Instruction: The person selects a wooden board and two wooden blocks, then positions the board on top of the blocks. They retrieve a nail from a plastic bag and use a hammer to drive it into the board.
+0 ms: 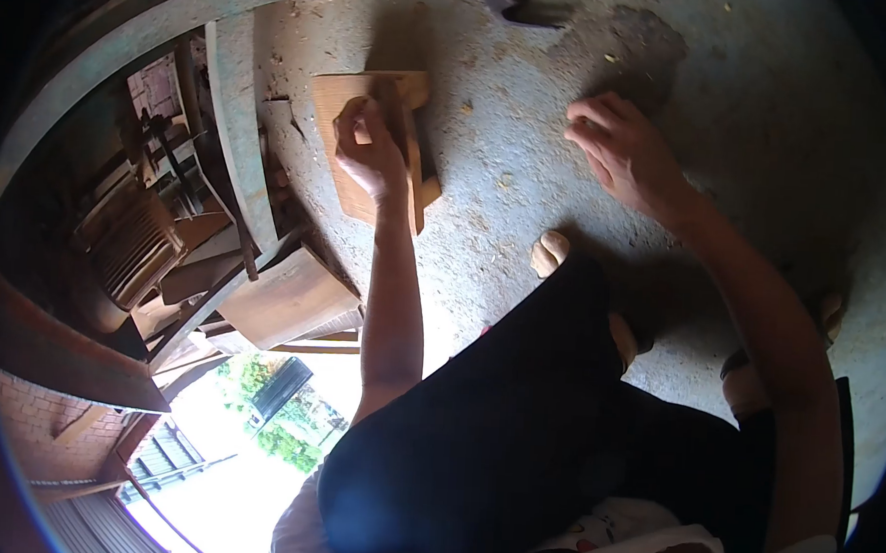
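A light-brown wooden piece [353,187], made of a flat board with a raised strip along its right side, lies on the concrete floor. Over its upper part is my left hand [371,155], its fingers curled in toward the thumb in a pinch and overlapping the wood in this view. To the right, above bare floor, hangs my right hand [625,156] with bent fingers drawn together. Whatever sits between the fingertips of either hand is too small or hidden to make out.
A dark metal tool [517,5] rests on the floor at the top. A pale-green wooden frame [238,131] stands at left, with a slatted wooden item [134,245] and a leaning board [290,297] behind it. My bare foot [549,252] is below the hands. Sawdust specks the floor.
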A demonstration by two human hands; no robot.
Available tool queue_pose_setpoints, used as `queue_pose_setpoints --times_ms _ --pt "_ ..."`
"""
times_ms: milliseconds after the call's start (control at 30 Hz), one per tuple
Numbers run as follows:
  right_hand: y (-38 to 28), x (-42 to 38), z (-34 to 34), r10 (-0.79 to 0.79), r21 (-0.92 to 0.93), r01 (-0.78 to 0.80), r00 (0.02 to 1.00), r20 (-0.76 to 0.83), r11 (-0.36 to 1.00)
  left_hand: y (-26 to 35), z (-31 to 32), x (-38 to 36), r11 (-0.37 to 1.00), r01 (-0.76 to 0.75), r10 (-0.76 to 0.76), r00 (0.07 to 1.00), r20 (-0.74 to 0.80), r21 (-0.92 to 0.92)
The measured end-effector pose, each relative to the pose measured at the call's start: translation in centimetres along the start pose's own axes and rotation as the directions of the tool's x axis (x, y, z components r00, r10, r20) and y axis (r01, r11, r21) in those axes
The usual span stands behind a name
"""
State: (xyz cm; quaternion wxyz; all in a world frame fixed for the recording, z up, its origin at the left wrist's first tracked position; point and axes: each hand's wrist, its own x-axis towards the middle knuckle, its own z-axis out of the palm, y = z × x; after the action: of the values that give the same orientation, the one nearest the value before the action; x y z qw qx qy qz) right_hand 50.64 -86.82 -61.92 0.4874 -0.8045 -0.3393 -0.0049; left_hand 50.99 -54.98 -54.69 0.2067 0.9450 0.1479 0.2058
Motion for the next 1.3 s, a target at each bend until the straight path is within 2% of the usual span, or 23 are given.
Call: queue_pose_setpoints --times_ms 67,133,300,467,700,900,967,1067,1100,1167,1233,1300 --pt "-0.2 0.1 -0.4 0.016 0.019 -0.016 1.0 0.007 1.0 0.3 0.2 -0.2 1.0 0.006 -0.006 1.0 -0.022 0.01" --pt "-0.4 0.2 -0.7 0.015 0.011 -0.016 1.0 0.018 1.0 0.2 0.4 -0.1 0.996 -0.072 0.075 0.994 -0.075 0.05" --pt "-0.5 0.2 -0.3 0.029 0.03 -0.029 1.0 0.005 0.999 0.6 0.4 -0.3 0.998 -0.036 0.042 0.994 -0.105 0.055" --pt "-0.7 0.3 -0.4 0.038 -0.007 -0.038 0.999 0.031 0.999 0.7 0.5 -0.2 0.996 -0.069 0.076 0.99 -0.117 0.056" --pt "-1.1 0.6 -0.5 0.045 -0.036 -0.043 0.998 0.049 0.998 1.1 0.4 -0.1 0.999 -0.024 0.029 0.992 -0.124 0.035" --pt "-1.5 1.2 -0.7 0.05 0.009 -0.05 0.998 0.023 0.999 1.3 0.5 0.0 0.999 -0.007 0.012 0.99 -0.141 0.038" --pt "-1.7 1.9 -0.9 0.114 0.014 -0.116 0.99 0.076 0.993 1.3 0.5 0.0 0.999 -0.023 0.03 0.989 -0.142 0.047" --pt "-1.8 3.5 -1.4 0.143 0.039 -0.146 0.988 0.063 0.989 1.2 0.6 0.0 0.999 0.029 -0.031 0.99 -0.139 -0.015" --pt "-1.8 4.4 -1.8 0.133 0.024 -0.135 0.988 0.076 0.991 1.2 0.6 0.0 0.999 0.033 -0.035 0.991 -0.133 -0.018" --pt "-1.5 6.9 -2.9 0.036 -0.097 -0.039 0.999 -0.029 0.995 1.2 0.6 -0.2 0.998 0.051 -0.056 0.989 -0.137 -0.038" --pt "-0.2 9.4 -3.7 0.044 -0.112 -0.046 0.999 -0.019 0.993 1.3 0.6 -0.2 0.996 0.069 -0.077 0.987 -0.138 -0.061" --pt "1.0 12.1 -4.8 -0.049 -0.406 0.016 0.996 -0.071 0.914 1.3 0.7 -0.3 0.997 0.064 -0.068 0.988 -0.139 -0.036"
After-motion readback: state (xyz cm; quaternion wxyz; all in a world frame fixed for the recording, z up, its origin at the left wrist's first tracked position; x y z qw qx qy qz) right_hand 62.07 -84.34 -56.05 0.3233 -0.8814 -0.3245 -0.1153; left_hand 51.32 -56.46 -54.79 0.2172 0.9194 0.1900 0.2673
